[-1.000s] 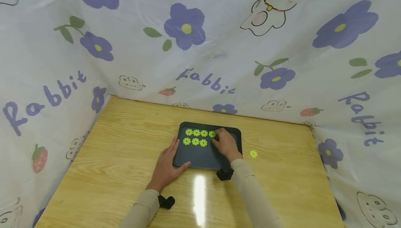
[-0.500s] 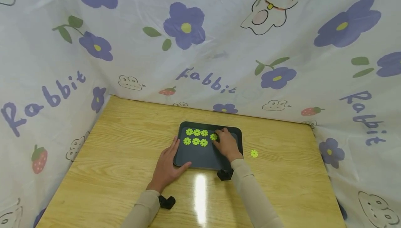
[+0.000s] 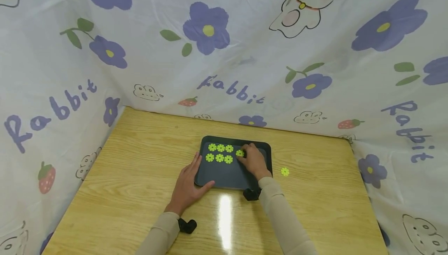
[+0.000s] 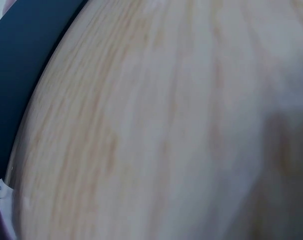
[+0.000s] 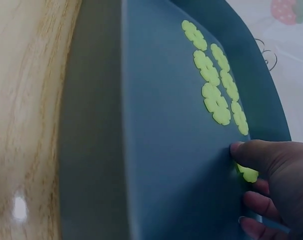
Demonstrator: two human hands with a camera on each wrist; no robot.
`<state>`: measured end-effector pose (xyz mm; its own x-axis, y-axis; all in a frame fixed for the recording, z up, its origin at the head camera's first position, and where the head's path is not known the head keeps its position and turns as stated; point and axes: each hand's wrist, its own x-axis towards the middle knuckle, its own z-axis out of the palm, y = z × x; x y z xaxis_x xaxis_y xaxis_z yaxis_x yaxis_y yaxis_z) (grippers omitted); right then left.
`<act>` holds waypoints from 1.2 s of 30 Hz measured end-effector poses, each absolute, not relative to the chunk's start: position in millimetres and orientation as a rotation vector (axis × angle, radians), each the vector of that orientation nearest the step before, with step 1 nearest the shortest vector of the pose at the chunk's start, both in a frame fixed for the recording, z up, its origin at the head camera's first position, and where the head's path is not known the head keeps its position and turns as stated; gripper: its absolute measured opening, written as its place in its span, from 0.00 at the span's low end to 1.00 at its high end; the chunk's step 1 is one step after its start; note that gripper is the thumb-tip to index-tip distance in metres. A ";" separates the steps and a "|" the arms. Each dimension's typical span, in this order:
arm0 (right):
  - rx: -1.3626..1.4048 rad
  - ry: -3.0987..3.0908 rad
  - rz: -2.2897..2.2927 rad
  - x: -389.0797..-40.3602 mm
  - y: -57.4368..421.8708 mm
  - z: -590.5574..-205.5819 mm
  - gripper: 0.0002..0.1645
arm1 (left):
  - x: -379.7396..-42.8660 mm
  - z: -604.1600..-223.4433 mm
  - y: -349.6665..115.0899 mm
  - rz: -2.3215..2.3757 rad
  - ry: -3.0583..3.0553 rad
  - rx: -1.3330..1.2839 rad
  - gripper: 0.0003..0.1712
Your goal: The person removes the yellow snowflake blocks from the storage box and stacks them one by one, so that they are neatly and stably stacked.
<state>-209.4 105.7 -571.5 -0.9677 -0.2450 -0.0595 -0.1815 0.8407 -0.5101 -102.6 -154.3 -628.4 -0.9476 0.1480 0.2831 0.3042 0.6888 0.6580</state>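
head view: right hand [image 3: 254,162] pinches one green disc [image 3: 239,153] inside the dark tray [image 3: 220,175], left hand [image 3: 186,186] lies unclenched at its left edge, six laid discs [image 3: 219,157] seem done, far left in two rows, and one loose disc [image 3: 285,171] remains, right.

In the head view we get soft, fairly even light, with a white streak of glare [image 3: 225,224] on the tabletop [image 3: 150,146], nearer us than the left hand [image 3: 187,189] and right hand [image 3: 254,161]. Our left wrist view is blurred and partly shaded. Beside the right hand, a soft shadow [image 5: 206,200] darkens the tray [image 5: 161,100].
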 end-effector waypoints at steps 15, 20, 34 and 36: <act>-0.388 2.838 -0.826 -212.6 110.8 -570.7 0.22 | -101.3 -622.8 -153.9 -1.168 -2.729 -0.332 0.58; -0.413 2.817 -0.836 -213.3 113.5 -568.7 0.20 | -101.2 -623.0 -154.1 -1.165 -2.743 -0.326 0.58; -0.427 2.745 -0.895 -215.4 117.4 -564.7 0.16 | -101.4 -622.8 -153.6 -1.165 -2.723 -0.333 0.58; -0.437 2.745 -0.893 -215.2 118.5 -565.8 0.14 | -100.8 -623.0 -153.7 -1.165 -2.724 -0.330 0.58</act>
